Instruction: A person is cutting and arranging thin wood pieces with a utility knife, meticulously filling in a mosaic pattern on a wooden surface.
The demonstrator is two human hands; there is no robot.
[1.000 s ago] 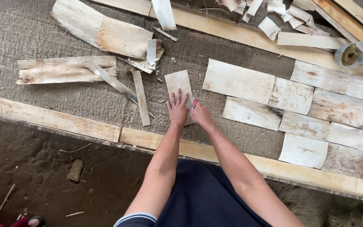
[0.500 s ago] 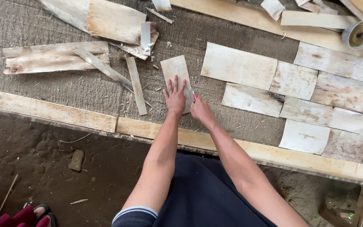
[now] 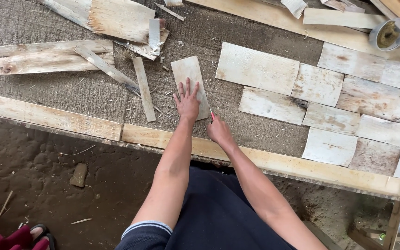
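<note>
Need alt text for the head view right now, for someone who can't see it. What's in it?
The person's left hand presses flat on a small pale veneer piece on a rough grey work surface, while the right hand holds a thin red tool at the piece's lower right edge. To the right lie fitted veneer sheets; to the left, wood scraps.

Worktop (image 3: 93, 88) covered in coarse grey-brown felt-like cloth, matt, fuzzy. Small pale rectangular wood veneer sheet (image 3: 190, 76) thin, dry, matt, fine grain. Laid pale veneer patches (image 3: 343, 102) rough, stained brown. Raw light timber edge rail (image 3: 47, 119) unfinished, splintery. Packed dirt floor (image 3: 47, 185).
</note>
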